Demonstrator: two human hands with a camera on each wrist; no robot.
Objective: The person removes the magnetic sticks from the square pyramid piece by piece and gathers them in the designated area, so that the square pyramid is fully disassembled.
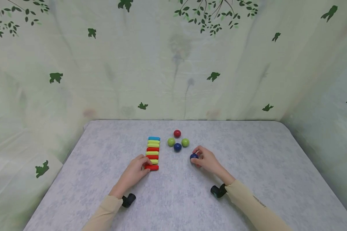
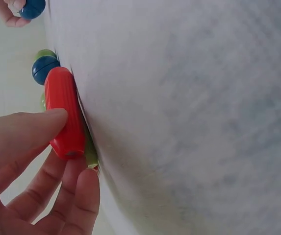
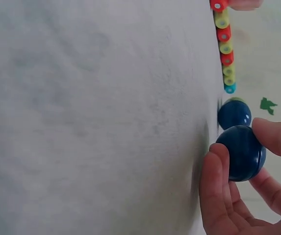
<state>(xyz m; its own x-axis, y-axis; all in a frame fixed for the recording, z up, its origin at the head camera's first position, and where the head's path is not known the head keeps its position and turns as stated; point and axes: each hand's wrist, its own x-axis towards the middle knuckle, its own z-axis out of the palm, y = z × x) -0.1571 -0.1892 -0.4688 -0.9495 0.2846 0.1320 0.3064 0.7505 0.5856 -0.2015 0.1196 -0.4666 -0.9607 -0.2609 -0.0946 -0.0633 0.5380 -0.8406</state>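
My left hand [image 1: 136, 169] pinches a red ridged plastic tube [image 1: 154, 167] at the near end of a column of short tubes. In the left wrist view the thumb presses on this red tube [image 2: 64, 105], with the other fingers around its end. My right hand [image 1: 207, 160] grips a dark blue ball [image 1: 194, 156] between thumb and fingers, seen close up as a glossy blue ball [image 3: 243, 152] in the right wrist view. Left of it on the table, a second blue ball [image 1: 177, 147], two green balls [image 1: 185, 142] and a red ball [image 1: 177, 133] form a diamond.
Beyond the left hand, yellow tubes [image 1: 152, 153], red tubes [image 1: 153, 149] and a blue tube [image 1: 154, 138] lie side by side. The grey mottled table [image 1: 234, 138] ends at a leaf-patterned cloth backdrop [image 1: 162, 70]. Black wrist cameras [image 1: 218, 191] sit at both cuffs.
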